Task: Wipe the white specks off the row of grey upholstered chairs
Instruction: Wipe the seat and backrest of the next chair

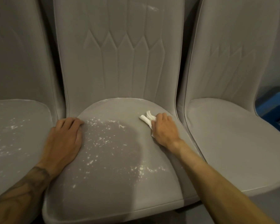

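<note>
We are partway through the middle grey upholstered chair (120, 62) of the row. Our right hand (164, 128) rests at the right rear of its rounded seat cushion (103, 183), fingers curled and pressed together over a small crumpled white cloth (147, 118), whose loose ends stick out past the knuckles toward the backrest. Our left hand (65, 136) lies flat on the cushion's left edge, fingers close together and bent slightly at the tips, bracing the chair and holding nothing.

The scattered white specks (103, 139) lie thick across the centre of the seat and in a band near the front right; a faint smear (152, 8) also shows high on the backrest, though it may be only glare. The left grey chair seat (14, 135) is speckled too, while the right grey chair seat (233, 143) looks clean.

We judge the wiping stroke is about to begin: the next move calls for drawing the cloth leftward and forward through the specks, pressing evenly so they gather rather than scatter.
</note>
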`<state>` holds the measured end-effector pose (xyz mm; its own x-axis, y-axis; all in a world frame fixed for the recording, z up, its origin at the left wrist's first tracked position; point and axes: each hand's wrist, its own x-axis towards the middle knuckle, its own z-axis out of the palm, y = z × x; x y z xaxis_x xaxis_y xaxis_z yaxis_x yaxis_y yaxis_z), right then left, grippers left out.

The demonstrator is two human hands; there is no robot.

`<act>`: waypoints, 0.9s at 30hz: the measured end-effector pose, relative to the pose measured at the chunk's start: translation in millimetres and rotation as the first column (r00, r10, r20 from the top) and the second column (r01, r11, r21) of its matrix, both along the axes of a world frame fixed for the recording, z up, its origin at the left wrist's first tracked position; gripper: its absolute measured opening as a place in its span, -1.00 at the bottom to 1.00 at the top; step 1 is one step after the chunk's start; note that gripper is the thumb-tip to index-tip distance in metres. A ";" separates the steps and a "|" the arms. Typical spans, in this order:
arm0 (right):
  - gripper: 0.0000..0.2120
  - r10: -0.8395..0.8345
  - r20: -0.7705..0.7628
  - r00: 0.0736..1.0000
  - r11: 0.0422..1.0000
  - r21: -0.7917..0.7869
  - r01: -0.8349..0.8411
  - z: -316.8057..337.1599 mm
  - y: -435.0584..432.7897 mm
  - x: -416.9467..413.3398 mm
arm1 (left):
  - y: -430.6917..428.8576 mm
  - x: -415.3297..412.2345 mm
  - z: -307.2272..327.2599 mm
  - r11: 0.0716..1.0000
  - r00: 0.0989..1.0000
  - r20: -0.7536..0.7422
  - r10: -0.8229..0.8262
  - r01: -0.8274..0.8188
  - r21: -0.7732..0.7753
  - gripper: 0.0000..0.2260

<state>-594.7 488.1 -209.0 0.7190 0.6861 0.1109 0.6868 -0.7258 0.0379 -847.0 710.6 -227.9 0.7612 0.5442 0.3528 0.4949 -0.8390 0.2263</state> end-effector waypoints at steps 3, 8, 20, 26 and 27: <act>-0.73 0.186 -0.065 0.980 0.971 0.163 -0.173 -10.2 14.0 -32.8 | 1.7 -0.7 -0.8 1.000 1.000 -0.009 -0.007 0.007 0.002 -0.65; -0.71 0.369 -0.094 0.925 0.919 0.183 -0.348 -7.2 -30.9 -27.2 | 2.7 -2.6 -1.9 1.000 1.000 -0.016 -0.016 0.016 0.006 -0.66; -0.76 0.292 -0.043 0.955 0.941 0.190 -0.279 -8.1 -75.7 -69.8 | 5.6 -2.0 -3.4 1.000 1.000 0.002 -0.022 0.022 0.011 -0.65; -0.90 -0.079 0.062 0.995 0.974 0.216 0.064 6.2 -82.6 -76.7 | 3.6 -1.0 -2.4 1.000 1.000 0.000 -0.015 0.015 0.010 -0.63; -0.89 -0.045 0.025 0.999 0.971 0.234 0.038 1.9 -73.6 -92.0 | 3.1 -1.0 -2.7 1.000 1.000 -0.001 -0.013 0.013 0.014 -0.64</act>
<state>-686.7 414.5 -207.1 0.7402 0.6081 0.2868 0.6570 -0.7450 -0.1160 -848.0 713.8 -230.5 0.7684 0.5293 0.3598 0.4841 -0.8484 0.2142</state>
